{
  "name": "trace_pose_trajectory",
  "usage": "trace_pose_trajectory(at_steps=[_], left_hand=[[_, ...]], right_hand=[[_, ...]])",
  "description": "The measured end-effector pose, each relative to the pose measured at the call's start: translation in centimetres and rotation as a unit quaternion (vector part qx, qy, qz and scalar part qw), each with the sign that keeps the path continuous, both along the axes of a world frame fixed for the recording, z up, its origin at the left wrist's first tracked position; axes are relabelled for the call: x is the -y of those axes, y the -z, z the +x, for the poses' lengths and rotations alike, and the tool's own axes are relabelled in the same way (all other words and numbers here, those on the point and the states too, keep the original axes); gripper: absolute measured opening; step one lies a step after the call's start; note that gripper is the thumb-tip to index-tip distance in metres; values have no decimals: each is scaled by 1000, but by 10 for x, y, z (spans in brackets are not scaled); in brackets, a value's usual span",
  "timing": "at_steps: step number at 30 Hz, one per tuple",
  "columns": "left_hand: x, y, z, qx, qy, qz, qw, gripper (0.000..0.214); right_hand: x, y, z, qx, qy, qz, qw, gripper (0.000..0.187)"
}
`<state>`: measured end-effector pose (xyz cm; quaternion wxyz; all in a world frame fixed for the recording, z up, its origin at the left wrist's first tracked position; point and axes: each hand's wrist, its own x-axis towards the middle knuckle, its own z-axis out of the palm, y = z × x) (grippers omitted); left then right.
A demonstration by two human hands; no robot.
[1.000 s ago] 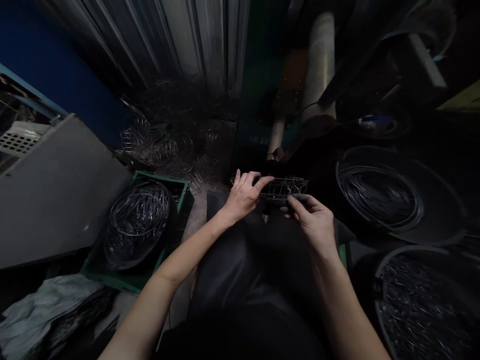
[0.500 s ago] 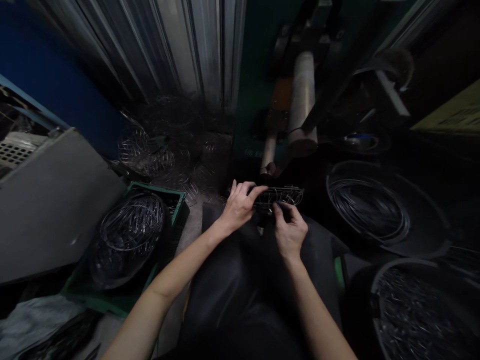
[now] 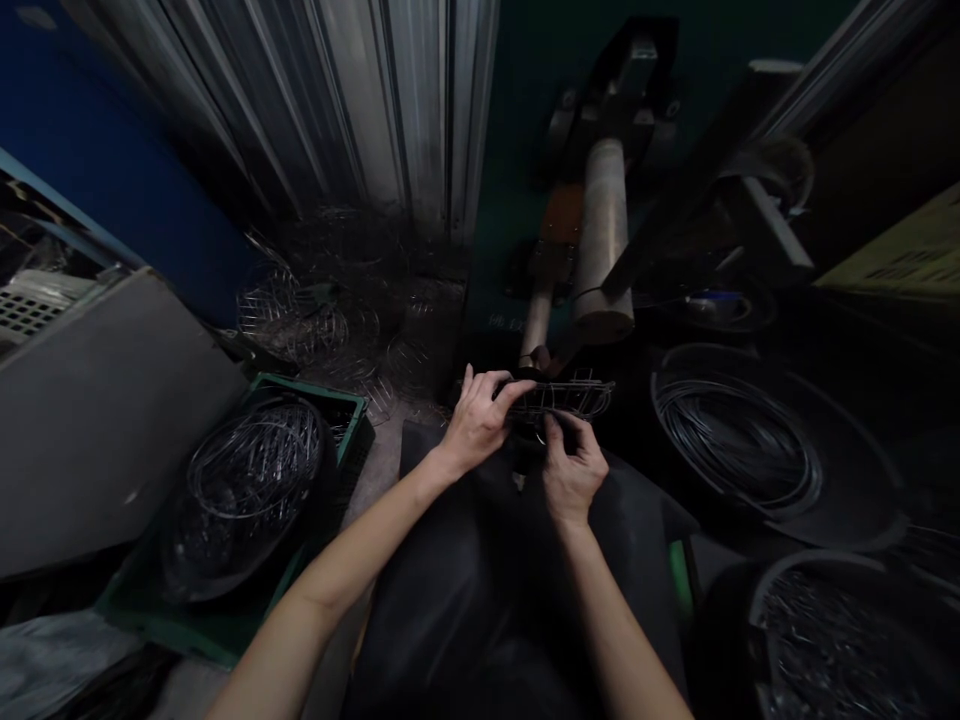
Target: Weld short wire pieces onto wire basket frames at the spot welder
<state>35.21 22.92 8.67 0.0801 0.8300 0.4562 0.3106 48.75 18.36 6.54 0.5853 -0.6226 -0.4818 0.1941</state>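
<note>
A small wire basket frame (image 3: 581, 398) of thin dark metal sits in front of my lap, under the arms of a welding machine (image 3: 604, 240). My left hand (image 3: 481, 418) grips its left part, thumb and index finger along the top wires. Close by on the right, my right hand (image 3: 574, 465) is closed in a pinch at the frame's near side. Whether a small piece is between those fingertips is too dark to tell. The lower electrode (image 3: 536, 325) stands just beyond the frame.
A green crate (image 3: 157, 625) with a tub of wire pieces (image 3: 255, 470) stands left. On the right are a bin of wire rings (image 3: 739, 440) and a bin of small metal parts (image 3: 832, 640). Wire frames (image 3: 300, 310) lie piled by the corrugated wall (image 3: 360, 110).
The view has tilted slightly up, so the surroundings sit lower. The wire basket frame is turned a little, and my right hand has shifted slightly left. Both hands keep their closed grip.
</note>
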Motion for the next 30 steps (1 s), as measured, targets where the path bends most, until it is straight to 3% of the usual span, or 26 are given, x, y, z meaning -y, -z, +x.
trace_pose_trajectory(at_steps=[22, 30], left_hand=[[-13, 0, -1, 3, 4, 25, 1000, 51], [-15, 1, -2, -26, -8, 38, 999, 52]], right_hand=[[-12, 1, -3, 20, 12, 21, 1000, 29], [-16, 6, 0, 105, 10, 13, 994, 29]])
